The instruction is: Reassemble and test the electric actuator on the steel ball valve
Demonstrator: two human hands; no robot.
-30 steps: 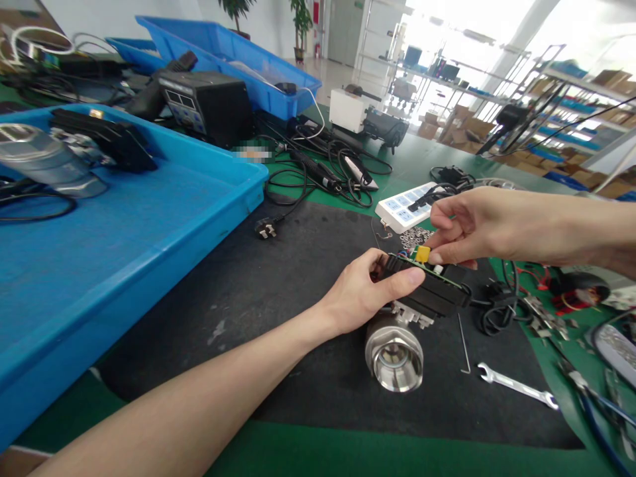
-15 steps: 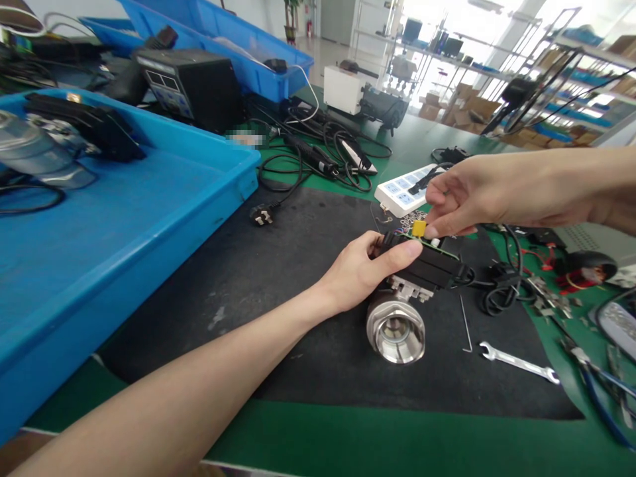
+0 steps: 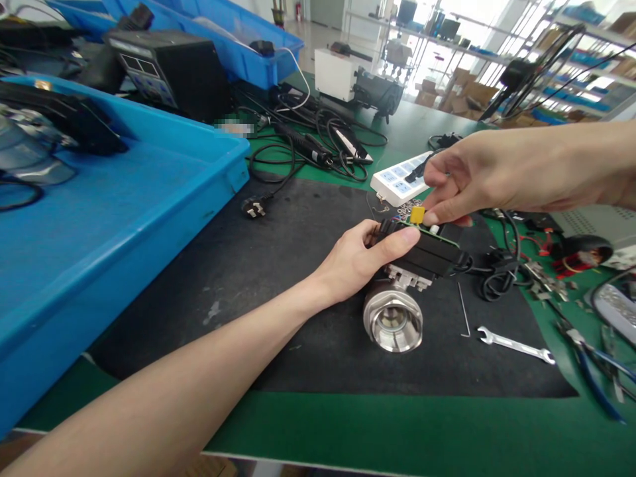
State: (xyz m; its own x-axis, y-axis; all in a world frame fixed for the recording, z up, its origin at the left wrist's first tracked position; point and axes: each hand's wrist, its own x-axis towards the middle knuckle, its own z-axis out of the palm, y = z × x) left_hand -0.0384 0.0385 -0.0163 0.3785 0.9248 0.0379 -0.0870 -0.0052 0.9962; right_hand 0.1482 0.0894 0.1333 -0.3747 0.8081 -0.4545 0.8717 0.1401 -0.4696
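Observation:
A steel valve body [image 3: 392,322] with a black actuator housing [image 3: 427,260] on top stands on the black mat [image 3: 278,265]. My left hand [image 3: 358,260] wraps round the left end of the housing, thumb along its top edge. My right hand [image 3: 464,177] comes in from the right, its fingertips pinched on a small yellow part [image 3: 417,214] sticking up from the green circuit board in the housing. A black cable [image 3: 497,275] runs from the housing to the right.
A large blue tray [image 3: 149,192] fills the left, with black devices in it. Behind lie tangled cables [image 3: 308,149], a white power strip [image 3: 400,182] and a black meter box [image 3: 171,69]. A wrench [image 3: 517,345], a hex key [image 3: 463,309] and pliers [image 3: 589,371] lie right.
The view has shifted slightly, so everything sits a little higher in the picture. Both hands keep the same hold on the housing and the yellow part.

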